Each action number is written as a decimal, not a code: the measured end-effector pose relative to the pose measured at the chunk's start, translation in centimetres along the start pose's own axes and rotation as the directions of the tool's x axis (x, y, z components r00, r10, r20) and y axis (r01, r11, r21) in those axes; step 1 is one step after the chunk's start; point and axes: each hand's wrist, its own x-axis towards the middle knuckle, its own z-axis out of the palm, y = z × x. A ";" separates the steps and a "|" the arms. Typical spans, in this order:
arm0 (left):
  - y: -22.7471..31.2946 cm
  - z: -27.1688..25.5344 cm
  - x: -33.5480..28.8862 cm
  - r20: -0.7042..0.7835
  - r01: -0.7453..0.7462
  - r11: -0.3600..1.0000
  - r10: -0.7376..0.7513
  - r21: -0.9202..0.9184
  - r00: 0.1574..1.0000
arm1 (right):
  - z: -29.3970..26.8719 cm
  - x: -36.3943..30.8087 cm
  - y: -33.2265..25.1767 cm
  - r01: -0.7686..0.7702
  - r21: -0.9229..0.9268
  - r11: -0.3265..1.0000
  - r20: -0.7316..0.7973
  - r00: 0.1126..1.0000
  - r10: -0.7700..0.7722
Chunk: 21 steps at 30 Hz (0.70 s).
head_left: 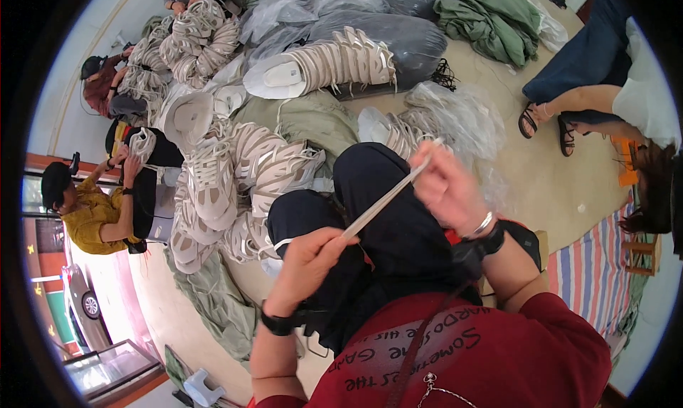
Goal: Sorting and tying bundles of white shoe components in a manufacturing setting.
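Observation:
Pale beige shoelaces [384, 200] run taut in a narrow bundle between my two hands, above my dark-trousered knees. Closed around the lower end is my left hand [311, 263]. My right hand [447, 186], slightly blurred, pinches the upper end further right and farther away. Beyond my knees lies a heap of beige and white sneaker uppers [213, 187], several nested in stacks. One long stack of nested uppers [320, 70] rests across plastic-wrapped bundles. A few more uppers [398, 134] sit just past my right knee, partly hidden by it.
Clear plastic bags [455, 113] and green cloth sacks [491, 20] cover the floor ahead. People sit at the left, one in a yellow shirt [96, 216] holding an upper. Another person in sandals [565, 134] is at the right, near a striped sheet [590, 273] and a wooden stool [642, 255].

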 end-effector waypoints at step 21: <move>-7.5 -21.2 -11.3 -0.482 0.324 0.946 -0.270 0.032 0.834 | -13.5 -5.4 -23.2 0.254 -0.621 0.742 -0.403 0.708 -0.580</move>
